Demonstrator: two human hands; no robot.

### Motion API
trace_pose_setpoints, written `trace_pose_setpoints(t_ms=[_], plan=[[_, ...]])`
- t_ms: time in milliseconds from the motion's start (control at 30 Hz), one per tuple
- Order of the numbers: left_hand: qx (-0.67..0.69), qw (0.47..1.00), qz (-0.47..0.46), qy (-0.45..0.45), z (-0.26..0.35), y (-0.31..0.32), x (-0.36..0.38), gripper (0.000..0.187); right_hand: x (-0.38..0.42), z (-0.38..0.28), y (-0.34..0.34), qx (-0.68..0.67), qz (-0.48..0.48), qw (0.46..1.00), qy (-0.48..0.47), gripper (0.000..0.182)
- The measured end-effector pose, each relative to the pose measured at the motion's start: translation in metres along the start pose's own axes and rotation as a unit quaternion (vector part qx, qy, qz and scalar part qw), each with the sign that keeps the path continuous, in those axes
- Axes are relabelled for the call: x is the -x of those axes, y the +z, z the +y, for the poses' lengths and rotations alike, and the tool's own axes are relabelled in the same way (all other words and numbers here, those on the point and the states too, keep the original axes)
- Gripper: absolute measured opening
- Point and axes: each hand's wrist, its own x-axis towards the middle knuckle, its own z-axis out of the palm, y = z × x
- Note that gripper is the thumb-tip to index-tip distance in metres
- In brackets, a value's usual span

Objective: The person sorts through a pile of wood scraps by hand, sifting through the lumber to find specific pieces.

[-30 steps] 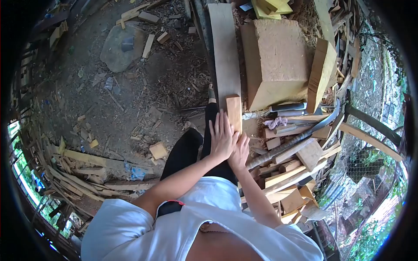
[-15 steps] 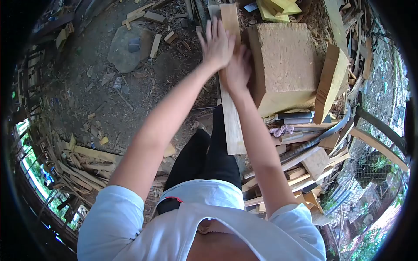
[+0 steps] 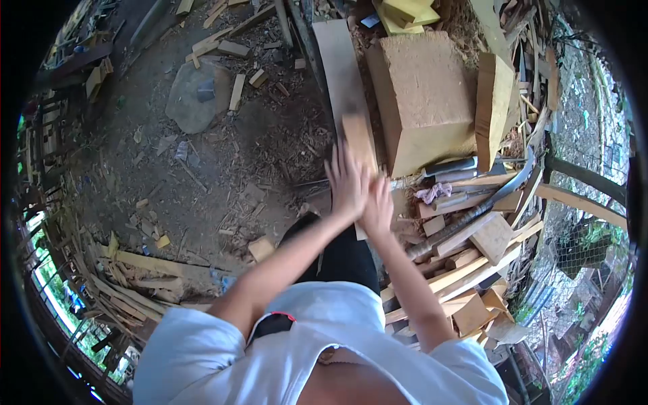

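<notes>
The wooden block point(image 3: 360, 142) is blurred, its near end hidden.

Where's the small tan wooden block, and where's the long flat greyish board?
Small tan wooden block point(image 3: 360, 140): head view, on its top face.
Long flat greyish board point(image 3: 339, 67): head view, on its far stretch.

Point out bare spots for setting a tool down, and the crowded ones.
Bare: the top of the large block, between the long board and the yellowish timber; also the board's far end, beyond the small wood piece. Crowded: the woodpile on the right, around the curved tool.
</notes>
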Motion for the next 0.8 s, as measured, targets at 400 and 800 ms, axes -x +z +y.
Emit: trace_pose_setpoints(t_ms=[400, 800], plan=[[0.003, 0.997, 0.081, 0.01, -0.001, -0.02, -0.137, 0.068, -0.127, -0.001, 0.031, 0.049, 0.113, 0.992, -0.025, 0.065], [-0.013, 0.999, 0.05, 0.005, -0.003, -0.043, -0.19, 0.064, -0.179, -0.026, 0.022, -0.063, 0.164, 0.984, 0.031, 0.062]])
